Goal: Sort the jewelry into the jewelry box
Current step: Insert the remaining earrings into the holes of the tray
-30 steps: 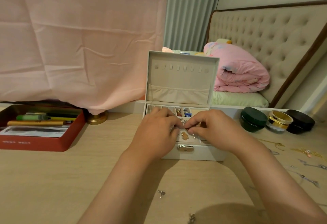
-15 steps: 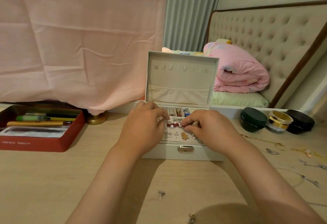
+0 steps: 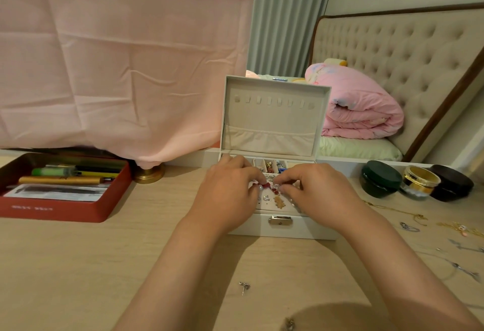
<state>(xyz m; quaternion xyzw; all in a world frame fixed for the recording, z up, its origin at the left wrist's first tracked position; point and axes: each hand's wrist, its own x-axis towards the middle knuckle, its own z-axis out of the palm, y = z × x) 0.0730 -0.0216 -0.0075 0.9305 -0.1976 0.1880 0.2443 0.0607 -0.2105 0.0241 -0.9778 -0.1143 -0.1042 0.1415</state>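
At the far middle of the pale wooden tabletop [image 3: 78, 265] stood a white hinged jewelry box [image 3: 282, 228] with a metal clasp. Its lid was propped upright and its small rear compartments held a few pieces. The left hand [image 3: 227, 197] and the right hand [image 3: 318, 196] were curled over the box's front tray, fingertips facing one another. Between them they pinched a small red ornament [image 3: 267, 186] (an earring, I guessed, though it was too small to be sure).

The left fingertips held its left end and the right fingertips its right end, so its long axis ran side to side, parallel to the tabletop's front edge. Neither hand was nearer: the small red ornament sat midway between them, just above the tray's floor. A tan gingerbread-shaped charm [image 3: 279, 202] lay just to its near side.

From where I stood, the coming move looked like a short drop straight down into the tray, and either hand could finish it alone. More work waited: a silver stud earring [image 3: 244, 287] lay near the front edge, and thin gold chains [image 3: 392, 210] were strewn by the right edge.
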